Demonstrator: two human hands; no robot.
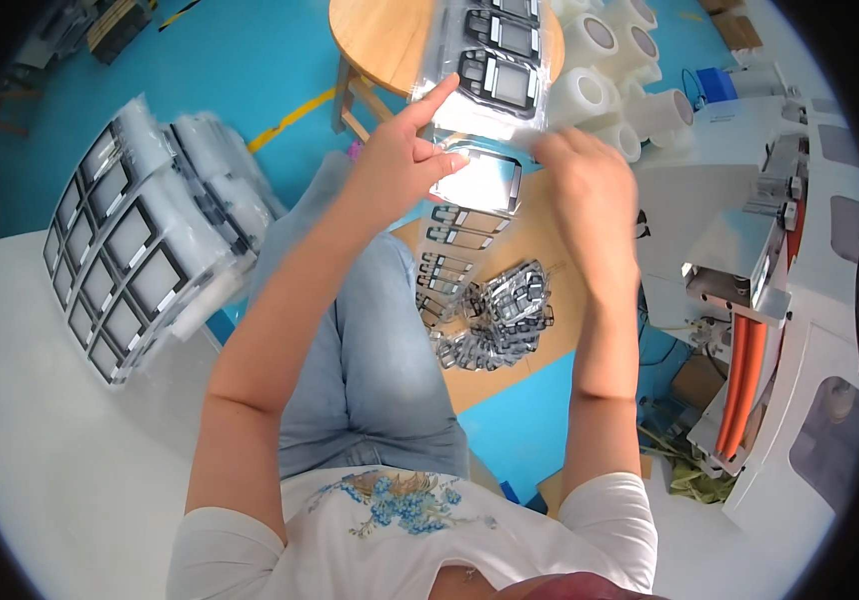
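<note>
Here both hands pinch one clear plastic strip; left hand grip closed at nine o'clock; right hand grip closed at three

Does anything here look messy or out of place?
Yes: a loose heap of small black-framed panels lies jumbled on the brown board on the floor, while the stacks on the white table sit in neat rows.

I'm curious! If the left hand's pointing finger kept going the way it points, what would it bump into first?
Probably the clear strip of black-framed panels that the left hand holds; its fingertip already looks against it, though depth is unclear.
</note>
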